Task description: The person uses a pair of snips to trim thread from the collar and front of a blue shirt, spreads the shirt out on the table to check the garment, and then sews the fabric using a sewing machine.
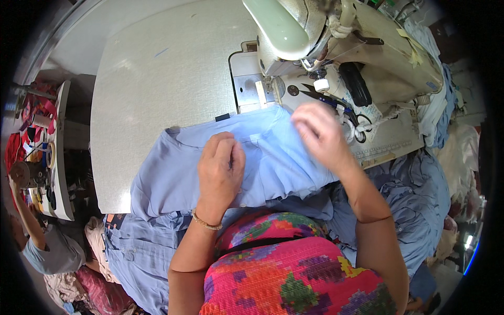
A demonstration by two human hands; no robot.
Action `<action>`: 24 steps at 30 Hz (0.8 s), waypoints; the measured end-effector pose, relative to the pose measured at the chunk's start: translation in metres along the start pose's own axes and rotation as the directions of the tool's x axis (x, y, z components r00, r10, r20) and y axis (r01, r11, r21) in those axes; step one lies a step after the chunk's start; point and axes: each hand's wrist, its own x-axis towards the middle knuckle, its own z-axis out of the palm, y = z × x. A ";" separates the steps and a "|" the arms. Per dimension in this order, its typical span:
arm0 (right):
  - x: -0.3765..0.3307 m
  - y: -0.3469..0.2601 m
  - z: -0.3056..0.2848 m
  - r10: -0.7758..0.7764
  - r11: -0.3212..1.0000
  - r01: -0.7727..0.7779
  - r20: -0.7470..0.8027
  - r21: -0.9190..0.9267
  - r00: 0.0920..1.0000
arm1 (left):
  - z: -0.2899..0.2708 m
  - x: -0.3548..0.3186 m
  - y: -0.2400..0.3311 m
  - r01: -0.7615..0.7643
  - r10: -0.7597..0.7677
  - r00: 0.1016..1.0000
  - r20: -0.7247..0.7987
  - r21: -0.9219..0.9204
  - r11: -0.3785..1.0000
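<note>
A light blue shirt (173, 168) is spread over the front edge of the sewing table, its upper edge facing the machine. My left hand (221, 165) lies on the middle of it, fingers curled and closed on the cloth. My right hand (321, 134) is at the shirt's right corner, below the needle area; motion smears it, so whether its bent fingers grip the fabric is unclear. A small dark tag (222, 117) sits at the shirt's upper edge. Just beyond the cloth is the sewing machine's presser foot and needle area (270, 86).
The sewing machine (388, 52) fills the upper right. Scissors (336, 102), a black oblong item (355, 84) and a dark button-like disc (293, 90) lie beside it. Blue garments (399, 194) pile around my lap. At far left another person (50, 247) works by a cluttered table (63, 157).
</note>
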 end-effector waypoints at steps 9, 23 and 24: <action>-0.005 -0.007 0.032 0.055 0.998 -0.054 -0.040 0.044 0.998 | -0.019 -0.010 0.022 -0.109 0.011 0.961 0.275 0.345 0.932; -0.007 -0.005 0.035 0.100 0.991 -0.105 -0.059 -0.080 0.993 | -0.022 -0.013 0.024 -0.127 0.019 0.956 0.292 0.356 0.926; -0.008 -0.005 0.035 0.102 0.991 -0.107 -0.055 -0.086 0.993 | -0.023 -0.013 0.025 -0.127 0.017 0.955 0.295 0.357 0.925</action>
